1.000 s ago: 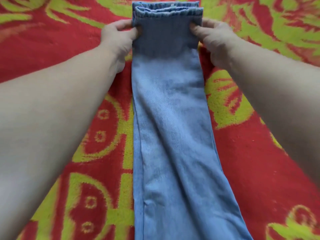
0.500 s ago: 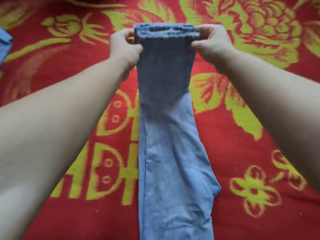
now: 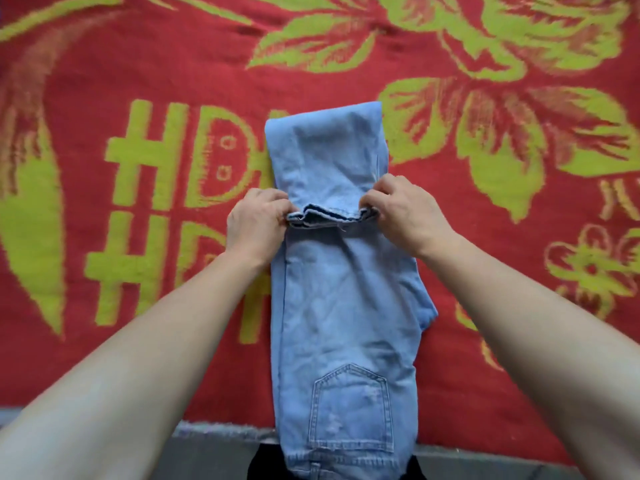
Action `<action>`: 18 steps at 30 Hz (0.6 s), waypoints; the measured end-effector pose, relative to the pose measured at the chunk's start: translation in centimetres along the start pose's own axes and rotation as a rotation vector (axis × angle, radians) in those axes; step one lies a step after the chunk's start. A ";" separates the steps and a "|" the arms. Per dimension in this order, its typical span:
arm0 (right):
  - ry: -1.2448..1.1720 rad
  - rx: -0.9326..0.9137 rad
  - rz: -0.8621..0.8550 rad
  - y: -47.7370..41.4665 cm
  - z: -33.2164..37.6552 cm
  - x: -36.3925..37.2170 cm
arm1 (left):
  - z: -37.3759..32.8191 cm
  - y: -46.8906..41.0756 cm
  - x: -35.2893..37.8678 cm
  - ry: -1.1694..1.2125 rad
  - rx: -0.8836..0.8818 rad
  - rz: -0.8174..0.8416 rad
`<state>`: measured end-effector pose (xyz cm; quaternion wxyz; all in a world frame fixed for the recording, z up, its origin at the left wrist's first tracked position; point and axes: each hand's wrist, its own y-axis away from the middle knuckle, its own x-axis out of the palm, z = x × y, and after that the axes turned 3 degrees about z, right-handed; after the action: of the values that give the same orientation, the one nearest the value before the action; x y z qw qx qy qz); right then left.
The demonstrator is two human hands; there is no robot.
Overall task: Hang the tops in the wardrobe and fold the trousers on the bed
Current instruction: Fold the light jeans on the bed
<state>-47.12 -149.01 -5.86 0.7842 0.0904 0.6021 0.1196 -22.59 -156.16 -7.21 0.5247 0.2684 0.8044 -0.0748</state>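
While the left hand [image 3: 258, 223] pinches one hem corner, the pale blue denim trousers [image 3: 346, 306] lie lengthwise on the red bed cover with green flowers [image 3: 138, 64], legs doubled over halfway; the right hand [image 3: 405, 213] pinches the other corner; first fold nearly laid, I'd judge, more folds left; faded, creased, back pocket uppermost.

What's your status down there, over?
Left hand and right hand pinch the jeans by the hems. Fold half done on the blanket. Nothing in the way.
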 end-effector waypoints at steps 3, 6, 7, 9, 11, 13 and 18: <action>-0.107 0.087 0.008 1.1 0.2 0.7 | -0.3 0.0 0.9 0.041 -0.074 0.065; -0.173 0.182 0.113 1.1 0.6 0.4 | -0.2 -0.3 0.9 -0.003 -0.110 0.217; -0.179 0.218 0.123 0.9 0.8 0.1 | -0.3 -0.4 0.6 -0.017 -0.110 0.217; -0.133 0.234 0.040 0.3 1.0 -0.7 | -0.6 -0.7 -0.1 -0.051 -0.052 0.104; -0.032 0.141 -0.128 -0.6 0.6 -1.1 | -0.6 -1.6 -0.4 -0.090 0.070 -0.050; 0.072 0.029 -0.147 -1.6 -0.2 -1.0 | -0.4 -3.2 -0.6 -0.177 0.151 0.016; 0.272 0.053 0.269 -4.2 -2.7 1.8 | 1.1 -8.5 0.5 -0.403 0.092 0.505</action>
<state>-48.98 -152.46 -9.42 0.6700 0.1737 0.6878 0.2186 -26.20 -163.61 -9.50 0.6628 0.4626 0.5881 -0.0304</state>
